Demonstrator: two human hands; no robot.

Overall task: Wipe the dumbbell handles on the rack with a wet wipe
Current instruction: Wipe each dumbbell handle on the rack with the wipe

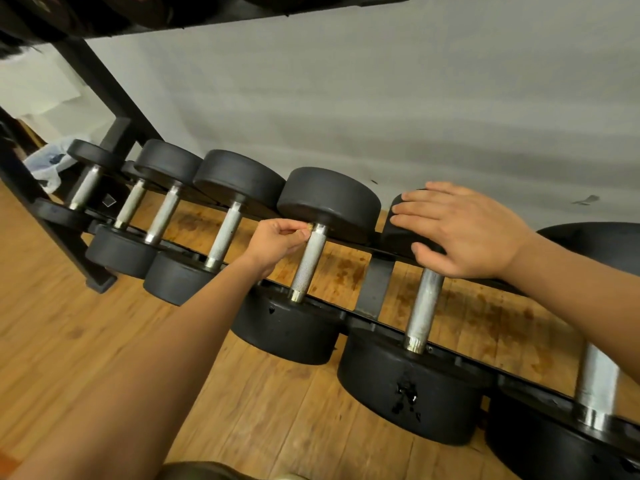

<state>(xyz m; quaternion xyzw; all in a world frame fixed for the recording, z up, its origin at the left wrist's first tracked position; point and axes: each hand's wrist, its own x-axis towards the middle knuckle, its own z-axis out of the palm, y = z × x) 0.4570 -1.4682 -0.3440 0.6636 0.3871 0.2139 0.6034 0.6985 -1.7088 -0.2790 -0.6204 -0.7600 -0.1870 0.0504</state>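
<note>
Low on the black rack (pixel 377 289), found a row of dumbbells bridging the two rails, each long axis running from near rail to far rail, far heads toward the wall (pixel 415 98). Judged the dumbbell (pixel 329 202) in hand rigid and far too heavy to shift casually; best left seated and cleaned in place. Read its handle (pixel 308 265) as knurled steel, grippy rather than slick, sloping up and away, a little rightward. Had the right hand (pixel 460 230) flat, fingers straight, resting on the far head of the neighbouring dumbbell (pixel 408 386). Had the left hand (pixel 277 242) pinching a small brownish wad (pixel 306 233), presumably the wet wipe, against that handle's top end, just below the far head. Reckoned the wad soft, limp and light: better wrapped round the bar than dabbed.
</note>
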